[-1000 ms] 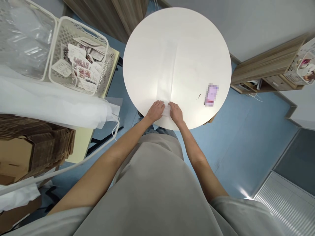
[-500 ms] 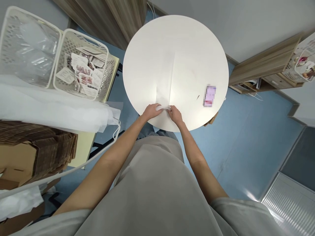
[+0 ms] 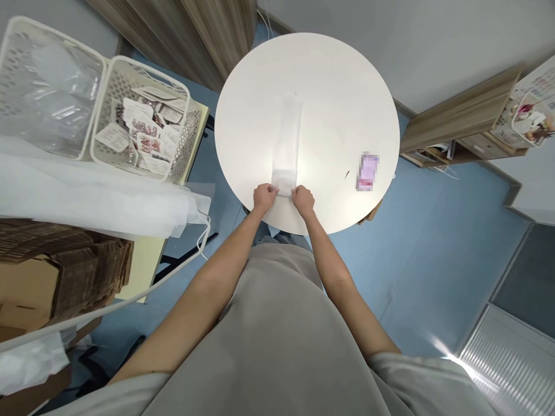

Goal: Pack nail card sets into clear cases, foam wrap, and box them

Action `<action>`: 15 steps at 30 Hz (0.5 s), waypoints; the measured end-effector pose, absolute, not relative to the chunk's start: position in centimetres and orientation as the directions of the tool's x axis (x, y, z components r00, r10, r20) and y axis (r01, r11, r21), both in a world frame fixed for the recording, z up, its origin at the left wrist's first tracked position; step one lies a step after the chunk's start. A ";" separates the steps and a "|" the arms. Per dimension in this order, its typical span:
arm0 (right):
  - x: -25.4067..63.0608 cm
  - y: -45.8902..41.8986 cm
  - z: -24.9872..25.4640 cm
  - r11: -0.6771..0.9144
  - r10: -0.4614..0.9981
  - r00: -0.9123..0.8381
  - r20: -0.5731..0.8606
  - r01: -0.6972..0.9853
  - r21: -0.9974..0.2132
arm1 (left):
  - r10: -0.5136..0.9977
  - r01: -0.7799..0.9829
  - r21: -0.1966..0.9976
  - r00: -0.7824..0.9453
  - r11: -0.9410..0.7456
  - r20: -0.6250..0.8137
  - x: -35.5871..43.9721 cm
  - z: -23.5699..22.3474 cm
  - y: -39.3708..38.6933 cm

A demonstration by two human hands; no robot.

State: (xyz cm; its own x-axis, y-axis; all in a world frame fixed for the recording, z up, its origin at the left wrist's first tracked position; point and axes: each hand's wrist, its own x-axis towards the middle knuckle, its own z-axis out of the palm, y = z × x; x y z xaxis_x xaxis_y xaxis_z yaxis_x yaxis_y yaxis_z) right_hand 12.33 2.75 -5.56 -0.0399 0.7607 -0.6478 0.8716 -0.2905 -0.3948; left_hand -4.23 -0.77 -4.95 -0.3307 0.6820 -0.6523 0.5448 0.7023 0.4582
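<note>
A long strip of translucent white foam wrap (image 3: 287,133) lies on the round white table (image 3: 338,86), stretching away from me. Its near end is doubled over into a short flap, which looks whiter than the rest. At the flap's left corner my left hand (image 3: 264,197) pinches the edge between thumb and fingers. My right hand (image 3: 303,200) grips the opposite corner in the same way. Both hands rest near the table's front edge, a flap's width apart.
A blurred purple phone-like object (image 3: 367,171) lies on the table's right side. To the left, a basket of small packets (image 3: 173,167), a basket of clear plastic (image 3: 87,147), a white foam roll (image 3: 95,193) and stacked cardboard (image 3: 91,266) stand on a side table.
The near end of the wrap, bunched and raised between my hands before, now lies flat as a fold. My hands have moved slightly apart to its corners.
</note>
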 end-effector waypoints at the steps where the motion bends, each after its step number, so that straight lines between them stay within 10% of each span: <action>1: 12.2 2.9 -5.6 -0.301 0.761 -0.026 -0.648 0.871 -0.388 | 0.669 0.538 0.446 -0.342 0.715 -0.660 -4.1 -5.0 -0.6; 6: 11.6 3.5 -4.1 -0.240 0.792 -0.015 -0.611 0.912 -0.333 | 0.770 0.657 0.438 -0.374 0.613 -0.516 -3.3 -4.4 -0.6; 15: 12.0 2.6 -3.3 0.264 0.777 -0.493 -0.391 0.819 -0.509 | 0.915 0.780 0.615 0.157 0.115 -0.371 -4.0 -5.2 -0.6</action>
State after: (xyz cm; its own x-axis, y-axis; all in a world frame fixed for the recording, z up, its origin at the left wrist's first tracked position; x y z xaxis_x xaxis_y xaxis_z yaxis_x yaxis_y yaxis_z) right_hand 12.04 2.65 -3.28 -0.4929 0.7775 -0.3906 0.8194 0.2638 -0.5088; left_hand -4.05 -0.60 -5.16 0.1574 0.9152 -0.3711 0.7797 0.1155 0.6154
